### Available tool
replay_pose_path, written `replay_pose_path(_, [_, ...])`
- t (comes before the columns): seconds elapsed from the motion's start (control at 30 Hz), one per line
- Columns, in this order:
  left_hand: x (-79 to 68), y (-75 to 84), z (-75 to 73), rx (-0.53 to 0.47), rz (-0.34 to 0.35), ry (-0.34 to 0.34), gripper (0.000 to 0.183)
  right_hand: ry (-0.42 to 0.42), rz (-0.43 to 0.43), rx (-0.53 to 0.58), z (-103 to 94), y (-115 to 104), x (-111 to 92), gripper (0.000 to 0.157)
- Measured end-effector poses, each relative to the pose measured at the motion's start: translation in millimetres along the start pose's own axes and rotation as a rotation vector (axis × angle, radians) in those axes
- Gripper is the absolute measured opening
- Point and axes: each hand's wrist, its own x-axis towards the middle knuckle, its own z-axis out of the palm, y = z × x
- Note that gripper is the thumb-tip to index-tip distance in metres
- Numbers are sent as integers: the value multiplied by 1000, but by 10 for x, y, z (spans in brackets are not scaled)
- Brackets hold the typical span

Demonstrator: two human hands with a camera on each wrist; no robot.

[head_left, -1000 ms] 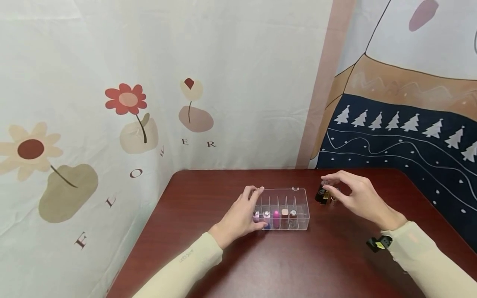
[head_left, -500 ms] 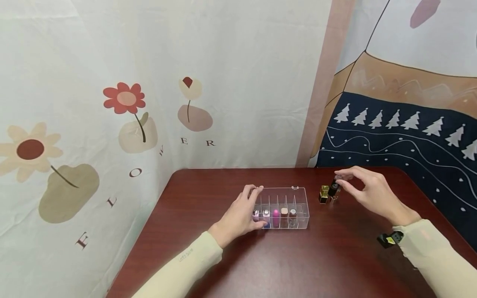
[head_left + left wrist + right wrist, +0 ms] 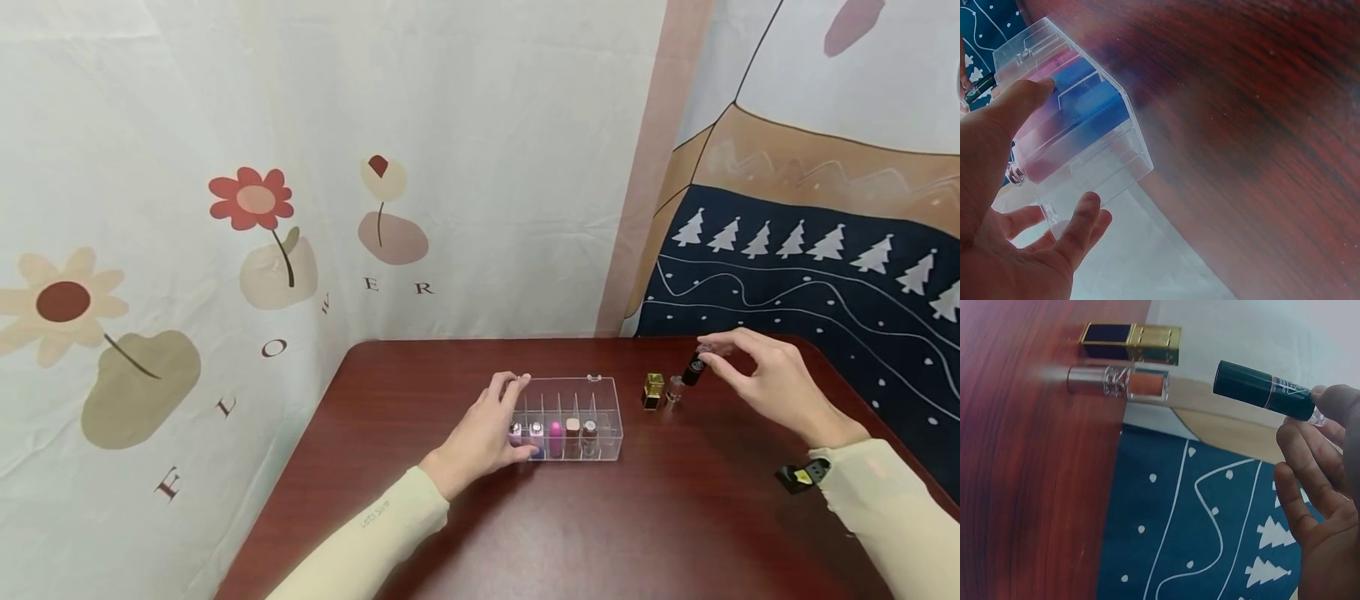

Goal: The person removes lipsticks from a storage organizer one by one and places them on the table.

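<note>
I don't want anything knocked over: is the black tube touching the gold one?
Apart. The right wrist view shows a plain gap between the gold tube and the black tube in the right hand.

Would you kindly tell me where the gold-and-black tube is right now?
In the head view, the gold-and-black tube stands on the table, right of the clear box and immediately left of the small clear-topped tube.

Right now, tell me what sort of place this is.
Probably an indoor corner set up for tabletop work: a reddish-brown wood-grain table backed by a flower-print cloth and a pine-tree-print cloth, bearing a clear divided cosmetics organizer.
</note>
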Motion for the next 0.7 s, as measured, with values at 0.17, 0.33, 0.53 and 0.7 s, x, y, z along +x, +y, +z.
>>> replay_pose_path(0.17, [2, 11, -6, -1, -14, -17, 118, 9, 33, -21, -16, 90, -31, 45])
replay_pose_path(0.33, [1, 6, 2, 1, -13, -20, 118, 6, 71, -43, -14, 168, -58, 45])
replay_pose_path(0.53, [8, 9, 0, 12, -11, -22, 118, -9, 85, -67, 6, 247, -97, 42])
replay_pose_path(0.7, [10, 12, -3, 5, -18, -25, 119, -35, 87, -84, 31, 305, -126, 39])
